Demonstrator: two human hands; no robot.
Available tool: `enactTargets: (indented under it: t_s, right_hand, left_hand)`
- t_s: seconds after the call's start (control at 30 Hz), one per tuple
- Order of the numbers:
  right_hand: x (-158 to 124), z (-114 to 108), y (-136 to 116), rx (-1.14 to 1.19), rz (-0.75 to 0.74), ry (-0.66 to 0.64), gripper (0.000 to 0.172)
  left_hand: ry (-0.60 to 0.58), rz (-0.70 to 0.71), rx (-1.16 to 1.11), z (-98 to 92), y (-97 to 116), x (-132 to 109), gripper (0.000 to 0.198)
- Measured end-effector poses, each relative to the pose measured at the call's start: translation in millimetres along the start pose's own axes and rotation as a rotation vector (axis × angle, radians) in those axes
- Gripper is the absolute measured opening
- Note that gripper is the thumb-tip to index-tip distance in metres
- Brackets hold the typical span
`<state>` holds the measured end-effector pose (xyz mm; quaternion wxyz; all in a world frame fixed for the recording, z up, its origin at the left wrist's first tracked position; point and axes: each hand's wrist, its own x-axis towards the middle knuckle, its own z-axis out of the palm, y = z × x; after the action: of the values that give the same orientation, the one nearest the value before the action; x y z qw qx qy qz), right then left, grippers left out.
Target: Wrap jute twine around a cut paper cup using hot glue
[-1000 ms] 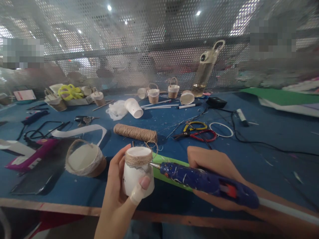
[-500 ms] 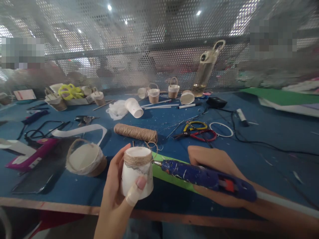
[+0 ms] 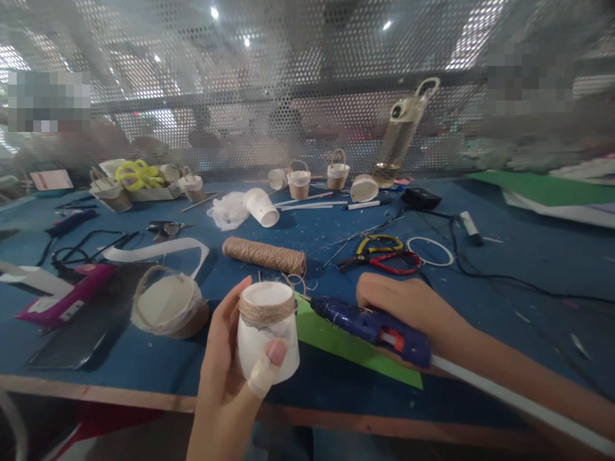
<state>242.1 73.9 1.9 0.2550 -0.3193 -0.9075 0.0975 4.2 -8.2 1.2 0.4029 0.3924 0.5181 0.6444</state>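
My left hand [image 3: 230,378] is wrapped round a white paper cup [image 3: 270,326], its thumb with a pale bandage pressed on the side. Brown twine [image 3: 266,312] circles the cup near its upper end, and a loose strand curls off to the right. My right hand [image 3: 403,307] grips a dark blue glue gun [image 3: 355,320] with a long white glue stick [image 3: 509,397] coming out of its back. The gun's tip points at the twine's right side, close to the loose strand; whether they touch I cannot tell. Behind the cup lies a roll of twine [image 3: 264,256].
A small handled basket [image 3: 168,304] stands left of the cup, near a purple-and-white device [image 3: 67,298]. Green paper [image 3: 365,358] lies under the glue gun. Beyond are red-and-yellow pliers [image 3: 379,255], a white ring [image 3: 430,251], a bottle [image 3: 398,144] and cables.
The glue gun has moved a little away behind the cup's right side, its tip now nearer the loose strand. My left hand keeps the cup almost in place.
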Motion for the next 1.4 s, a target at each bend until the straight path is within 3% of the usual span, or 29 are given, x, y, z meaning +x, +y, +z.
enactTargets:
  t_s: [0.13, 0.3, 0.4, 0.5, 0.63, 0.87, 1.07, 1.4]
  right_hand:
    - [2, 2, -1, -0.033, 0.031, -0.081, 0.021]
    - [6, -14, -5, 0.115, 0.128, -0.176, 0.053]
    - [7, -27, -7, 0.142, 0.043, -0.194, 0.07]
    - [9, -28, -11, 0.163, -0.015, -0.09, 0.059]
    - [18, -10, -20, 0.163, -0.055, 0.114, 0.039]
    - [25, 4, -29, 0.163, -0.171, 0.178, 0.006]
    - [23, -7, -34, 0.339, -0.202, 0.14, 0.005]
    - [22, -7, -42, 0.482, -0.041, 0.114, 0.009]
  left_hand:
    - [-0.014, -0.02, 0.025, -0.7, 1, -2, 0.077]
    - [-0.03, 0.009, 0.058, -0.8, 2, -3, 0.071]
    - [-0.033, -0.001, 0.096, -1.3, 3, -3, 0.073]
    - [-0.056, -0.011, 0.125, -2.9, 3, -4, 0.072]
    - [-0.094, 0.002, 0.177, -3.7, 6, -7, 0.067]
    - [-0.133, -0.028, 0.154, -3.5, 7, -9, 0.066]
    - [-0.104, -0.025, 0.135, -5.2, 2, -7, 0.073]
    - [-0.134, 0.007, 0.156, -9.2, -3, -4, 0.07]
